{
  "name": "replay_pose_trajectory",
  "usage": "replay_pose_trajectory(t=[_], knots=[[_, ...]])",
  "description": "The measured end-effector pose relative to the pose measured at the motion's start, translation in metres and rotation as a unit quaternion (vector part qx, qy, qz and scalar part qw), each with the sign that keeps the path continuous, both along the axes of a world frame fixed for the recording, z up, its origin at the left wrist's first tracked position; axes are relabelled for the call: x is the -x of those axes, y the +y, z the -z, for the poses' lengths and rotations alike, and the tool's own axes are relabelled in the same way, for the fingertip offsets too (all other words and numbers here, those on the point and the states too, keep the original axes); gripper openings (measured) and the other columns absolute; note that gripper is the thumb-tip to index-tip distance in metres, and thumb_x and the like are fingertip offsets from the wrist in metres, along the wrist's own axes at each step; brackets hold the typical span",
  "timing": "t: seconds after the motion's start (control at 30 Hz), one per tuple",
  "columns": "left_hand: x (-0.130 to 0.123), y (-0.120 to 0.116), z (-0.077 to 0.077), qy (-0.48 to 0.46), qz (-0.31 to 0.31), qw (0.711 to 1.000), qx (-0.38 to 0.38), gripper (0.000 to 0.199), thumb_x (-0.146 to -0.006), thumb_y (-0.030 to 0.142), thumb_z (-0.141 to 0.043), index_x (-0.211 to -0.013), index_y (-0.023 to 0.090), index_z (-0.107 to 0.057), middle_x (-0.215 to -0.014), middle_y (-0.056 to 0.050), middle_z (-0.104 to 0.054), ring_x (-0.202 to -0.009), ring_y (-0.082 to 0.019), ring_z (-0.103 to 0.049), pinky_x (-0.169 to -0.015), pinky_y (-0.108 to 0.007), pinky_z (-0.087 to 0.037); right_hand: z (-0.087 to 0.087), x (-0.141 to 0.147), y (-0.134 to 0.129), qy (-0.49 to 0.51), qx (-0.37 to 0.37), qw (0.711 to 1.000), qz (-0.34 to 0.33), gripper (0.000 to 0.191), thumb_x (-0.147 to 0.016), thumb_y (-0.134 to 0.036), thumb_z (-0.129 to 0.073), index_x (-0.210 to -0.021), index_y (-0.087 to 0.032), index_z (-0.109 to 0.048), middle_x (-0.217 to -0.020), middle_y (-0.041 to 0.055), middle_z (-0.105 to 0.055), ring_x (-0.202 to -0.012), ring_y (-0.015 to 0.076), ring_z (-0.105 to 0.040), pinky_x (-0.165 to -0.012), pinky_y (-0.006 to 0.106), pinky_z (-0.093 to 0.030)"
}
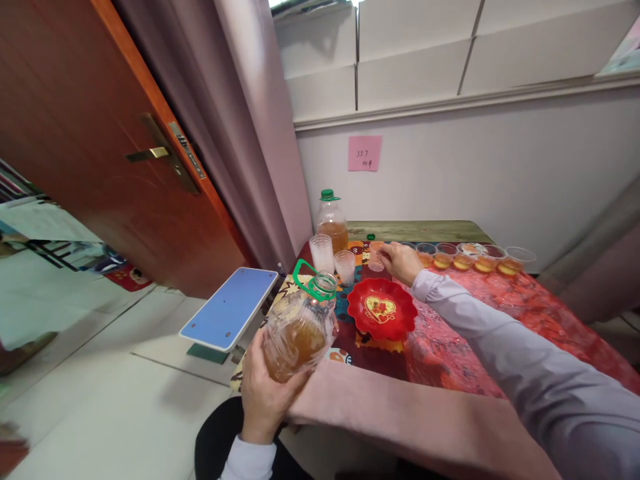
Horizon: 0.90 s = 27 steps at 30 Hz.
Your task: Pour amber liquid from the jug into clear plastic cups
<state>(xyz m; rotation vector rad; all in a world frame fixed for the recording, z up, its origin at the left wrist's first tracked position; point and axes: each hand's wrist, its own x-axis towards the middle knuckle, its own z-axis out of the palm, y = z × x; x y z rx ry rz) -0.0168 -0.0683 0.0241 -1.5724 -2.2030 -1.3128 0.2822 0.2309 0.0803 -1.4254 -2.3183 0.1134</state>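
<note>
My left hand (265,400) is wrapped round the lower body of a big clear plastic bottle (305,337), tilted, its mouth uncapped. It has a green carry handle (304,277) at the neck and holds amber liquid. At the table's far side, my right hand (403,263) pinches a clear plastic cup (376,257), with fingers closed on its right side. To the right stands a row of several clear cups (464,259); those most clearly visible hold amber liquid. Two stacks of cups (321,253) (344,268) rise behind the bottle's neck.
A red scalloped plate (409,317) lies between my hands. Another green-capped bottle (332,227) of amber liquid stands by the wall, with a loose green cap (371,237) nearby. A blue-topped stool (230,307) is left of the patterned table (455,347); a wooden door (105,127) is beyond.
</note>
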Motion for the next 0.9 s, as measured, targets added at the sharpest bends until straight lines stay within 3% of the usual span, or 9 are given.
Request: replay_pose_trajectory(t=[0.1, 0.2, 0.33, 0.43, 0.6, 0.8, 0.9], knots=[[-0.001, 0.001, -0.001, -0.006, -0.001, 1.000, 0.003, 0.116, -0.066, 0.089, -0.074, -0.151, 0.015, -0.050, -0.144, -0.025, -0.065, -0.132, -0.045, -0.065, -0.111, -0.063, -0.054, -0.001, -0.022, -0.023, 0.017, -0.027, 0.998, -0.062, 0.024, -0.102, -0.027, -0.060, -0.109, -0.018, -0.080, -0.104, 0.0117, -0.079, -0.093, 0.0228, -0.073, -0.084, 0.030, -0.050], [-0.004, 0.003, -0.003, -0.005, -0.003, 1.000, 0.005, 0.117, -0.064, 0.089, -0.074, -0.151, 0.014, -0.051, -0.142, -0.025, -0.065, -0.130, -0.045, -0.065, -0.111, -0.064, -0.053, 0.018, -0.032, -0.049, 0.014, -0.015, 0.991, -0.129, 0.018, -0.101, -0.022, -0.061, -0.099, -0.019, -0.079, -0.099, 0.0090, -0.077, -0.087, 0.0203, -0.072, -0.080, 0.028, -0.050], [-0.007, 0.007, -0.009, 0.006, 0.005, 1.000, 0.003, 0.118, -0.063, 0.088, -0.077, -0.149, 0.012, -0.052, -0.139, -0.026, -0.067, -0.128, -0.044, -0.067, -0.109, -0.062, -0.055, 0.051, -0.029, -0.075, -0.018, 0.027, 0.992, -0.125, 0.017, -0.102, -0.020, -0.061, -0.100, -0.018, -0.078, -0.104, 0.0090, -0.076, -0.089, 0.0195, -0.073, -0.079, 0.028, -0.050], [-0.009, 0.009, -0.013, 0.023, 0.021, 1.000, -0.001, 0.116, -0.064, 0.086, -0.078, -0.149, 0.012, -0.052, -0.136, -0.025, -0.069, -0.126, -0.043, -0.068, -0.108, -0.060, -0.056, 0.063, -0.024, -0.082, -0.027, 0.035, 0.992, -0.115, 0.017, -0.103, -0.020, -0.062, -0.103, -0.018, -0.079, -0.107, 0.0102, -0.077, -0.089, 0.0201, -0.074, -0.076, 0.028, -0.051], [-0.012, 0.011, -0.015, 0.041, 0.024, 0.999, 0.001, 0.114, -0.065, 0.086, -0.078, -0.149, 0.014, -0.051, -0.136, -0.024, -0.069, -0.127, -0.042, -0.068, -0.110, -0.058, -0.055, 0.052, -0.031, -0.088, -0.030, 0.029, 0.993, -0.115, 0.022, -0.100, -0.023, -0.069, -0.120, -0.021, -0.078, -0.125, 0.0111, -0.076, -0.097, 0.0225, -0.076, -0.078, 0.030, -0.054], [-0.011, 0.013, -0.014, 0.039, 0.022, 0.999, 0.007, 0.115, -0.064, 0.087, -0.077, -0.149, 0.015, -0.050, -0.141, -0.024, -0.066, -0.131, -0.042, -0.066, -0.111, -0.057, -0.054, 0.034, -0.039, -0.096, 0.077, -0.070, 0.990, -0.091, 0.029, -0.103, -0.042, -0.067, -0.125, -0.025, -0.076, -0.129, 0.0098, -0.075, -0.106, 0.0246, -0.076, -0.086, 0.034, -0.059], [-0.011, 0.014, -0.015, 0.039, 0.026, 0.999, 0.009, 0.115, -0.064, 0.087, -0.077, -0.149, 0.014, -0.050, -0.140, -0.024, -0.067, -0.130, -0.042, -0.066, -0.111, -0.058, -0.054, 0.044, -0.027, -0.092, 0.106, -0.050, 0.992, -0.046, 0.056, -0.093, -0.047, -0.080, -0.140, -0.020, -0.067, -0.143, 0.0164, -0.068, -0.125, 0.0314, -0.070, -0.102, 0.042, -0.058]])
